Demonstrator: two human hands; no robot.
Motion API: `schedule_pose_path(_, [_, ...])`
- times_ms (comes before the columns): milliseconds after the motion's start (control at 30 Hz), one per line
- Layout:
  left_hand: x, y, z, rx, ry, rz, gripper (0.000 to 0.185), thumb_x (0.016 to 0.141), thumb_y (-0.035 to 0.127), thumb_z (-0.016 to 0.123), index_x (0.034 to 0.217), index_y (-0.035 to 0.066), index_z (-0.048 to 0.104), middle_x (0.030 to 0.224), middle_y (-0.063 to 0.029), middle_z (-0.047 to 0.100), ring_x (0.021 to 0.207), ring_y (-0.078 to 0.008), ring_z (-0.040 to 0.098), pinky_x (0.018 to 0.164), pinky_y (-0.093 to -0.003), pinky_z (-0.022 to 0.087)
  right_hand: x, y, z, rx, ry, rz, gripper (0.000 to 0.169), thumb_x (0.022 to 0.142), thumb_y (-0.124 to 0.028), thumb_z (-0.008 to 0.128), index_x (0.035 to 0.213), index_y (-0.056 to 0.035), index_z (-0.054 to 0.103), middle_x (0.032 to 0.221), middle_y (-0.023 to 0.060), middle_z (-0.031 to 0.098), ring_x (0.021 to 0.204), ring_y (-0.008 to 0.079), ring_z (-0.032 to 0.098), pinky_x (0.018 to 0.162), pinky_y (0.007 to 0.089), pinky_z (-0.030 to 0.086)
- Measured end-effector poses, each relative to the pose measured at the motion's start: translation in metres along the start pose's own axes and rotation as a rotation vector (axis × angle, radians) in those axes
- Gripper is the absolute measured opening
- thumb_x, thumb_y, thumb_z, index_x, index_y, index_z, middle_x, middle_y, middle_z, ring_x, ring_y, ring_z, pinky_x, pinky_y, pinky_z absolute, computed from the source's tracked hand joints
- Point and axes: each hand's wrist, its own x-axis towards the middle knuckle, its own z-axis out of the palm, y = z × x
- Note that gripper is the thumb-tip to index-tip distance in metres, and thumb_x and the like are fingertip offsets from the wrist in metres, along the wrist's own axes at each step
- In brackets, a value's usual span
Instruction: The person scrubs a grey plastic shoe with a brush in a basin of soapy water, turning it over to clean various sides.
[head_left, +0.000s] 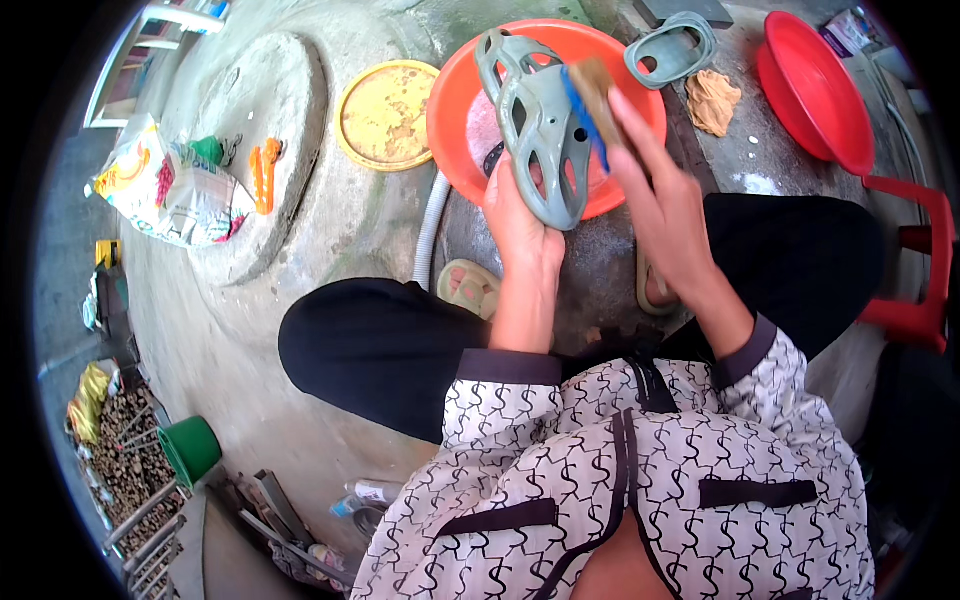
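Note:
Over an orange plastic basin (455, 157), my left hand (517, 225) holds a wet grey-green clog-style sandal (551, 161) by its lower part, its holed upper turned up. My right hand (660, 195) grips a scrubbing brush with a wooden back (596, 90); its blue bristles (581, 112) lie against or close beside the sandal's right side, and the brush is a little blurred. Pinkish content and a dark strap-like piece show inside the basin, partly hidden by the sandal. A second grey-green sandal (671, 51) rests on the ground at the basin's upper right.
A crumpled tan cloth (712, 103) and a red basin (817, 90) lie to the right, above a red plastic chair (930, 262). Left of the orange basin are a yellow round lid (388, 115), a grey corrugated hose (433, 229) and a concrete slab (277, 82) bearing a printed plastic bag (176, 187).

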Motion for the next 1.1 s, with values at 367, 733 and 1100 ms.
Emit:
schedule_pose_path(367, [-0.007,0.000,-0.002,0.071,-0.079,0.004,0.023,0.100,0.020,0.056,0.111,0.001,0.062,0.094,-0.0048,0.065,0.081,-0.0143,0.064,0.073,-0.0305,0.055,0.004,0.006,0.019,-0.153,-0.100,0.019,0.050,0.099,-0.032,0.056,0.148,-0.0267,0.045,0.080,0.0225,0.064,0.076,0.0417,0.064,0.066,0.0488,0.048])
schedule_pose_path(733, [0.002,-0.007,-0.011,0.051,-0.041,-0.090,0.030,0.102,0.021,0.052,0.122,0.001,0.061,0.094,-0.0065,0.067,0.079,-0.0146,0.066,0.065,-0.0306,0.056,0.020,-0.002,0.015,-0.165,-0.121,0.159,0.054,0.099,-0.033,0.059,0.150,-0.0240,0.043,0.093,0.0204,0.068,0.075,0.0333,0.067,0.068,0.0418,0.052])
schedule_pose_path(1100, [-0.005,-0.018,-0.005,0.022,-0.104,-0.037,0.038,0.108,0.027,0.042,0.135,0.002,0.051,0.102,-0.0069,0.066,0.083,-0.0142,0.066,0.073,-0.0298,0.058,0.021,0.004,0.021,0.597,0.067,0.378,0.093,0.082,0.001,0.073,0.158,-0.0106,0.020,0.119,0.0105,0.062,0.081,0.0069,0.061,0.054,0.0195,0.047])
